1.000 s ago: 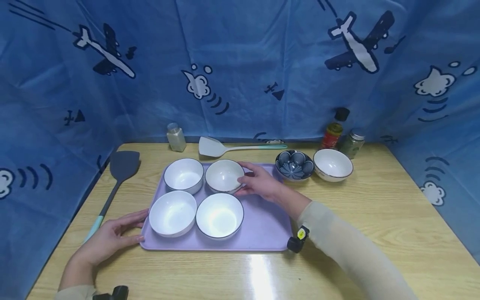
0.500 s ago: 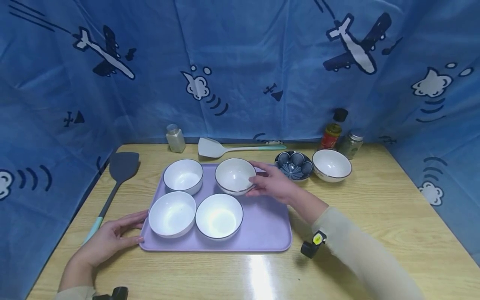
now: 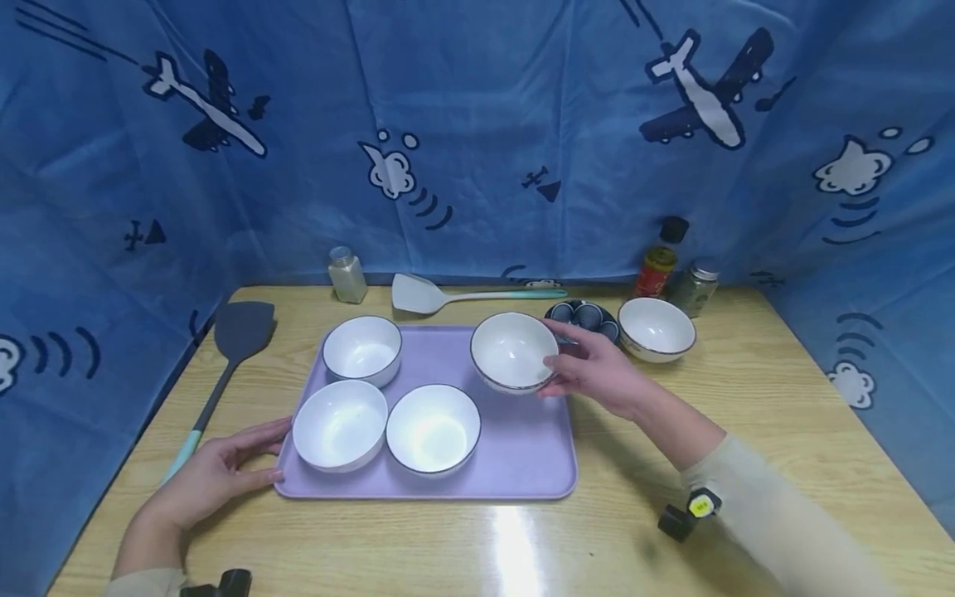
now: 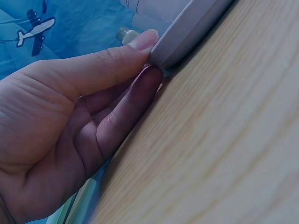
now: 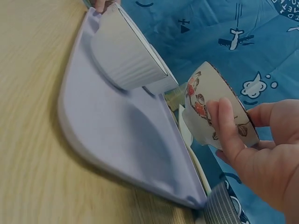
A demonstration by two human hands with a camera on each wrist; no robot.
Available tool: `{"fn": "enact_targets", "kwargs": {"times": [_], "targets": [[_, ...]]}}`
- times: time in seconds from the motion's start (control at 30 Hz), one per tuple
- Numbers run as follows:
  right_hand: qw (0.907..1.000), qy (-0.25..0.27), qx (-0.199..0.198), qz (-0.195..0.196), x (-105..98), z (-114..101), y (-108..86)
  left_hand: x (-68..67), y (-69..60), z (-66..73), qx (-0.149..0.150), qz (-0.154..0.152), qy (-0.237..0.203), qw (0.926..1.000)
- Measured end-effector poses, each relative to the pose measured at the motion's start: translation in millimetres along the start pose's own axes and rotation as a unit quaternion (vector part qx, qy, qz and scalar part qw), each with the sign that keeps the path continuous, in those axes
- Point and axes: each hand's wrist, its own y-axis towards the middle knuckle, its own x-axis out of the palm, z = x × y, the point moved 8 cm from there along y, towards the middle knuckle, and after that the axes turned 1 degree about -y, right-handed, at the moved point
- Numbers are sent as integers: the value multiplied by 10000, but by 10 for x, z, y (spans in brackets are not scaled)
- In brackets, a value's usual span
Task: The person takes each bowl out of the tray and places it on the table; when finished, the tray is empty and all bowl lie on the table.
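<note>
Head: R hand (image 3: 593, 375) is holding a cream, dark-rimmed round ceramic bowl (image 3: 509, 350); it's now shifting right, away from three white round ceramic bowls (image 3: 434, 427) on the lilac rectangular plastic tray (image 3: 525, 452), so prob separating from that grp; tray's near R corner is offering open room, while a dark-blue patterned round bowl (image 3: 588, 316) is crowding the far R corner

L wrist: L hand (image 4: 65, 116) is pinching the tray edge, prob steadying it

R wrist: R grip is clamping the bowl's wall, bowl hanging apart from tray
</note>
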Motion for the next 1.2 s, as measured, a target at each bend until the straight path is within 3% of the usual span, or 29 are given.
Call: {"fn": "enact_targets", "kwargs": {"times": [0.17,0.43,0.73,0.97,1.2], "targets": [[9999,-121,-98,-14,-134,0,-210,0,-4,0,111,-15,-140,9998],[9994,-334,-15,-33,-318,69,-463,-4,-22,-20,-93,-49,40,9999],[9985,-432,-187,-270,-543,166,-634,-3,-7,7,143,-41,-113,9998],[9985,-482,-154,-222,-690,291,-711,-17,17,12,-51,-21,172,9998],[9990,-408,-43,-191,-766,368,-751,-14,-7,-1,-244,-2,188,9995]]}}
